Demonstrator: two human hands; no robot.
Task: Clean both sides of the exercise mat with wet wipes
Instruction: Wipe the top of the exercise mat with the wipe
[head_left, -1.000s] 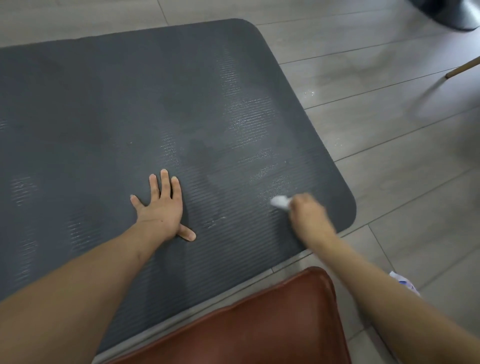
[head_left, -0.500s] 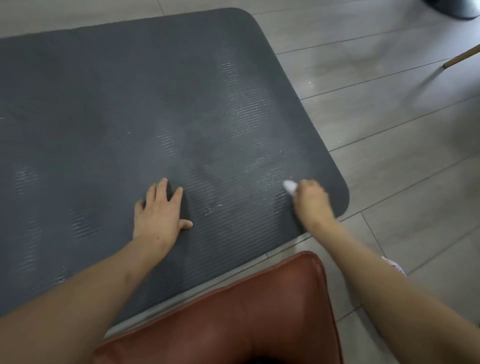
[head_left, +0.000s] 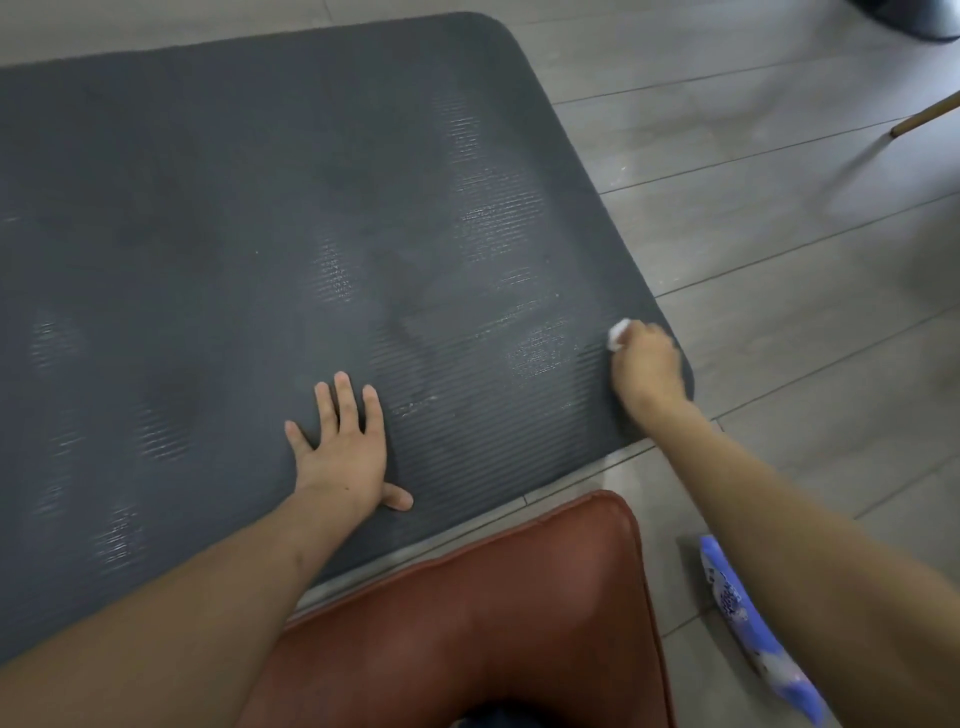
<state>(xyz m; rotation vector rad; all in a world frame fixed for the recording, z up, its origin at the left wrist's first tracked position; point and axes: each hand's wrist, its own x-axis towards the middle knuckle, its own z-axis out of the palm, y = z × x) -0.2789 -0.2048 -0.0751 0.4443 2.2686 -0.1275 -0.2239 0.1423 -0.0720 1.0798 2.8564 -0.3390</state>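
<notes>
The left hand (head_left: 343, 457) lies flat with fingers spread on the dark grey exercise mat (head_left: 208, 208), while the right hand (head_left: 647, 366) grips a bunched white wet wipe (head_left: 618, 334) against the mat's near right corner. The mat lies on the grey plank floor (head_left: 779, 249), with damp streaks between the hands. A brown leather cushion (head_left: 493, 613) sits just beside its near edge, and a blue wipes packet (head_left: 748, 629) lies on the floor under the right forearm.

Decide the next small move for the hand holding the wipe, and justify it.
Probably sweep the right hand, its grip round the white wet wipe, along the dark grey ribbed exercise mat's rounded corner: wet streaks stop short of it, and the left hand lies flat on the mat.
</notes>
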